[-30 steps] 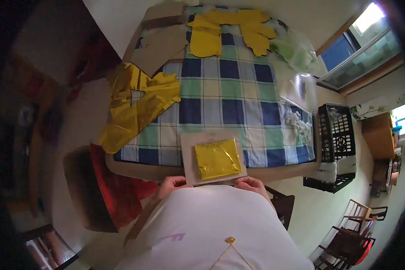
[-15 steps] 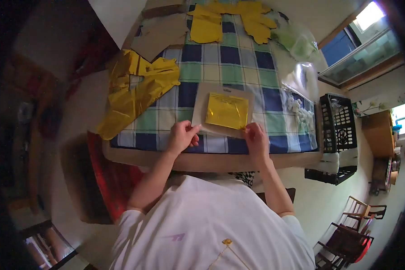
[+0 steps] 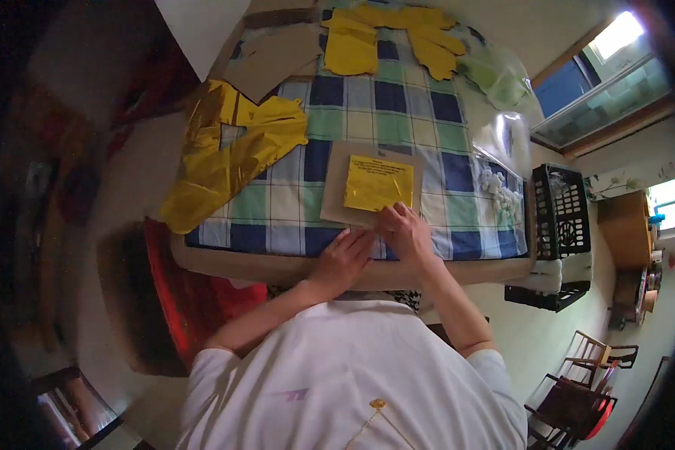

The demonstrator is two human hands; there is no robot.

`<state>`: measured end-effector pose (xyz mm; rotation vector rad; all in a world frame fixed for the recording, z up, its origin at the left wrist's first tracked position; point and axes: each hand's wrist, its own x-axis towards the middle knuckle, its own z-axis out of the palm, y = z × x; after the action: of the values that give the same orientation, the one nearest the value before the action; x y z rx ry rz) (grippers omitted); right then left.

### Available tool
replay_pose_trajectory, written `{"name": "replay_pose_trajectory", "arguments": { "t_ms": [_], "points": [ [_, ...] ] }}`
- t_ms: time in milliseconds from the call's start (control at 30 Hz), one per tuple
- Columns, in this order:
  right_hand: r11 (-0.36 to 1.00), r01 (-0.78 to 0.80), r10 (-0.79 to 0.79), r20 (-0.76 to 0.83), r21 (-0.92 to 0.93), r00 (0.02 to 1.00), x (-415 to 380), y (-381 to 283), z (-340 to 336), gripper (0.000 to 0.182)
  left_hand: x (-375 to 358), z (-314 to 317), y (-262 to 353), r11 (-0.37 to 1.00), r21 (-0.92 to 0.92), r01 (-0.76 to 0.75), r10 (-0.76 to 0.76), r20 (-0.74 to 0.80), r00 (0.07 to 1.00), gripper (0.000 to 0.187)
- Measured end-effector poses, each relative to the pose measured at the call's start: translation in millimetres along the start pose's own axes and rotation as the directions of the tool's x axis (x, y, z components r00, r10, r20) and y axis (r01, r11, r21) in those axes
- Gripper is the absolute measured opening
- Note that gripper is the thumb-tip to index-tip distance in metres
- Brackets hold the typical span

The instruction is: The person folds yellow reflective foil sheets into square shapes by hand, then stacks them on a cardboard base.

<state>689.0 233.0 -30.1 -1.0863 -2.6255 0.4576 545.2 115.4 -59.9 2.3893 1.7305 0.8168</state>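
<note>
A flat grey-brown card (image 3: 334, 184) with a yellow foil packet (image 3: 379, 182) on it lies on the checked tablecloth near the table's front edge. Dark printing shows at the top of the packet. At the card's lower edge, my right hand (image 3: 403, 231) has its fingers bent together by the packet's lower side; what they pinch, if anything, is too small to make out. Just left of it and lower, my left hand (image 3: 345, 259) rests at the table edge, its fingertips close to the card's bottom edge and to my right hand.
Yellow foil sheets lie at the left (image 3: 236, 161) and far side (image 3: 351, 49), beside brown cardboard (image 3: 270, 64). Clear plastic packaging (image 3: 502, 139) and small white pieces (image 3: 499, 191) are at the right. A black crate (image 3: 561, 214) stands beyond the table's right edge.
My left hand has moved right from the card's lower left corner. My right hand has moved left from the lower right corner, so both are close together. The packet's printing shows more clearly.
</note>
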Motion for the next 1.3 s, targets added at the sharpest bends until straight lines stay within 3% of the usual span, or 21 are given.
{"name": "replay_pose_trajectory", "arguments": {
  "t_ms": [233, 333, 533, 733, 833, 933, 1133, 1233, 1300],
  "points": [
    [0.999, -0.005, 0.005, 0.004, -0.052, 1.000, 9.9, -0.3, 7.0, 0.017, 5.1, 5.3, -2.8, 0.999, -0.050, 0.008, -0.010, -0.034, 0.999, 0.040],
    [0.996, 0.066, -0.064, 0.025, -0.060, 0.998, 12.1, -9.9, 6.5, 0.019, 3.2, 8.1, -3.3, 0.999, 0.040, 0.001, -0.001, -0.011, 1.000, 0.038],
    [0.996, 0.062, -0.060, 0.030, -0.068, 0.998, 24.3, -22.3, 5.4, 0.011, 1.5, 6.4, -5.4, 1.000, 0.012, -0.009, 0.009, 0.001, 1.000, 0.037],
    [0.992, 0.091, -0.097, -0.059, -0.091, 0.994, 20.1, -21.5, 9.2, 0.010, 5.4, 4.1, -6.1, 0.999, -0.039, -0.003, 0.004, 0.022, 1.000, 0.036],
    [0.993, 0.029, -0.033, -0.027, -0.113, 0.999, 23.3, -19.1, 11.4, 0.010, 3.8, 3.9, -3.5, 1.000, 0.007, -0.002, 0.002, -0.012, 1.000, 0.037],
    [0.993, 0.063, -0.069, -0.060, -0.101, 0.996, 25.5, -16.5, 13.8, 0.011, 7.0, 3.2, -4.8, 1.000, -0.010, 0.005, -0.004, 0.060, 0.998, 0.038],
    [0.998, 0.008, -0.011, -0.045, -0.064, 0.999, 8.3, 3.9, 11.0, 0.014, 13.2, 0.1, -5.8, 0.994, -0.111, 0.020, -0.018, 0.020, 1.000, 0.039],
    [0.992, -0.126, 0.126, -0.016, -0.019, 0.992, 4.4, 9.7, 0.7, 0.014, 21.8, 12.3, -2.1, 0.998, -0.064, -0.016, 0.017, 0.009, 1.000, 0.041],
    [0.992, -0.126, 0.125, -0.022, -0.019, 0.992, 3.9, 10.7, -1.7, 0.014, 22.8, 16.3, 1.6, 0.999, -0.034, -0.022, 0.022, 0.017, 1.000, 0.041]
  ]
}}
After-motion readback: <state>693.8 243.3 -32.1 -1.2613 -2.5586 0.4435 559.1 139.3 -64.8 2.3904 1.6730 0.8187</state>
